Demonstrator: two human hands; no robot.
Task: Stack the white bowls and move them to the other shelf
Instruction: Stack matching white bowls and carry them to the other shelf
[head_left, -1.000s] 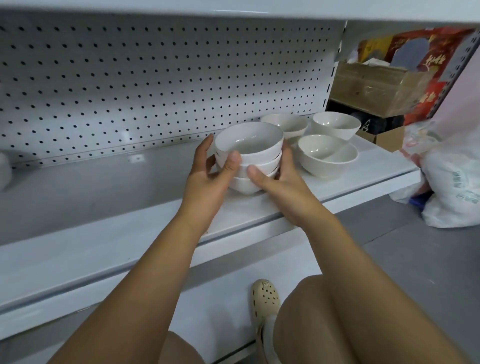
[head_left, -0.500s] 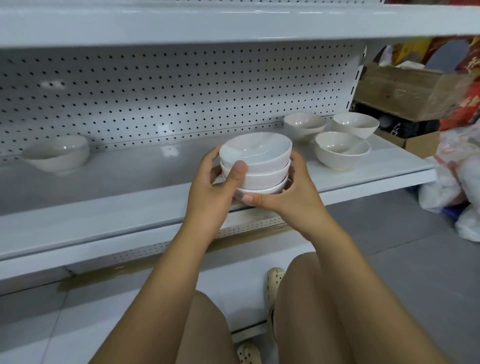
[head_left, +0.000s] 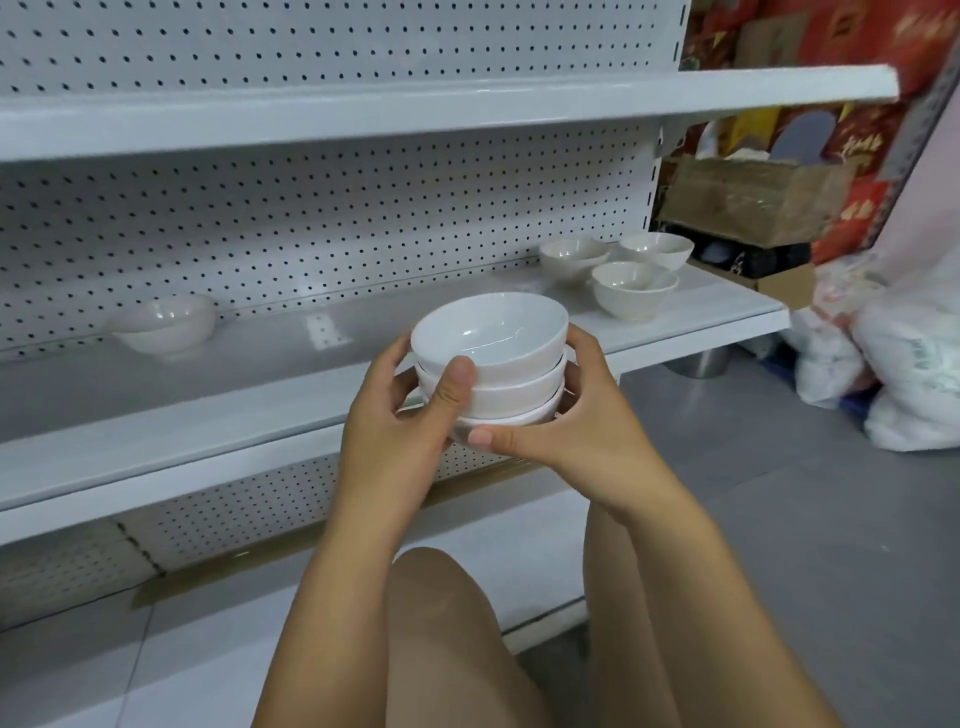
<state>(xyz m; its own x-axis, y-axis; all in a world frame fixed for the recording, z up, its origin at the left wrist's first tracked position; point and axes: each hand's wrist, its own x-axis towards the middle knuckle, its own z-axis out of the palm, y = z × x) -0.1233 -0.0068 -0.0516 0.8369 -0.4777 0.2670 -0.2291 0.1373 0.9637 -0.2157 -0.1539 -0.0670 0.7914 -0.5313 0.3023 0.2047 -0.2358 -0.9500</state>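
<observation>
Between my left hand (head_left: 396, 447) and right hand (head_left: 587, 431), fingers curled round its sides, sits the stack of three white bowls (head_left: 498, 364), held in front of the middle shelf (head_left: 234, 400). Three more bowls (head_left: 631, 293) cluster at its right end and a lone bowl (head_left: 166, 325) sits far left, with the upper shelf (head_left: 363, 119) jutting out above.

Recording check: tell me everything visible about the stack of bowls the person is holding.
The stack of bowls is three white, glossy bowls nested upright, ceramic by the look. The top one is empty and shows light reflections inside. The stack appears lifted clear, in front of the middle shelf. The left hand grips its near-left side, thumb across the upper two bowls. The right hand grips the right side, thumb at the bottom bowl and fingers round the far side.
</observation>
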